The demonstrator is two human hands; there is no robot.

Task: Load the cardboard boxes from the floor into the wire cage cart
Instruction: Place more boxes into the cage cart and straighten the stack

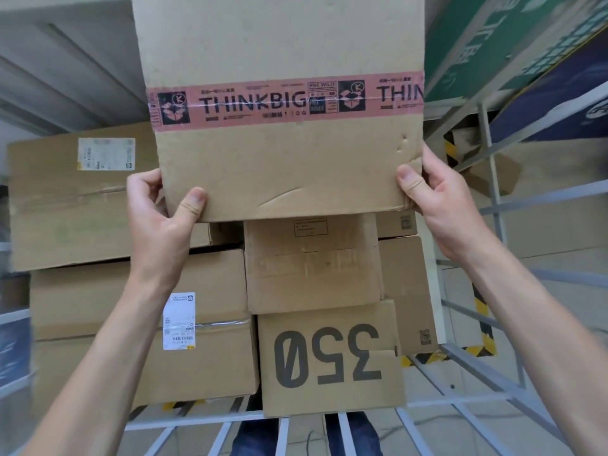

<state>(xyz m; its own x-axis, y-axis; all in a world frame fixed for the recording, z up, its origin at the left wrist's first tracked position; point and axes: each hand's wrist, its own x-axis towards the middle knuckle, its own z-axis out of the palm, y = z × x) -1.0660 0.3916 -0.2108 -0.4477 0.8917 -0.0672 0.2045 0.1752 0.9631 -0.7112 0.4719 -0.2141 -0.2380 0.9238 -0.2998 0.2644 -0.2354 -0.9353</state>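
A: Where is the load right now?

B: The THINKBIG-taped box is held up high over the stack inside the wire cage cart, and I can't tell whether it rests on anything yet. The left hand clamps its lower left corner, thumb flat on the front face and fingers curled round the side. The right hand does the same at the lower right corner.

A: What worries you?

B: It's a big box gripped only at its two bottom corners, and the right corner is creased and soft. I'd guess it could tip back toward the person or slide out of the thumbs.

A: And the landing?

B: Uneven, by the look of it. The label-stickered box at the cart's left side reaches higher than the plain middle box, so it may rock or sit tilted.

A: Anything else about?

B: The 350 box sits at the cart's front edge, with a narrow box against the right side. A green board leans close by, top right, and might catch a corner.
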